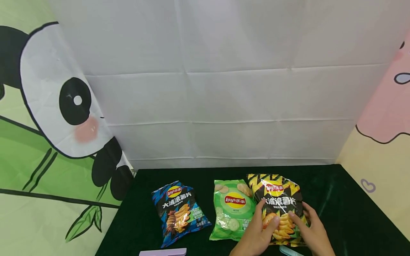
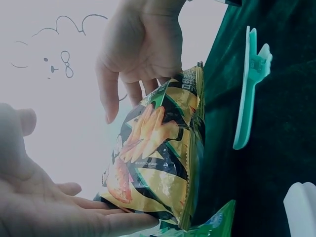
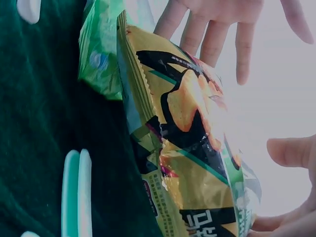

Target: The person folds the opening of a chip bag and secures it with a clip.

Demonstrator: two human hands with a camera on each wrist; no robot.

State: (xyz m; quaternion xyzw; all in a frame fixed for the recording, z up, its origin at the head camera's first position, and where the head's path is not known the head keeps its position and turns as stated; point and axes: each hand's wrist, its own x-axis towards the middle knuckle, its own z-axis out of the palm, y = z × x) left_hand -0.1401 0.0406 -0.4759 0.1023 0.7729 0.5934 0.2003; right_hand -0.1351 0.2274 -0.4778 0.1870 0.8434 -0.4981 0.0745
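Note:
A yellow-and-black bag of Lay's potato chips lies at the right of the dark green table, its left edge against a green Lay's bag. At its left side my left hand touches the bag with nearly straight fingers, thumb apart above the front. My right hand rests along the opposite side, fingers extended and partly hidden behind the bag. In the left wrist view, neither thumb presses on the chip bag. A blue Lay's bag lies further left.
Near the front edge lie a lilac clip-like strip and a light teal one; the left wrist view shows the teal clip spread apart. A white cloth wall stands behind the table, with cartoon-printed panels at both sides.

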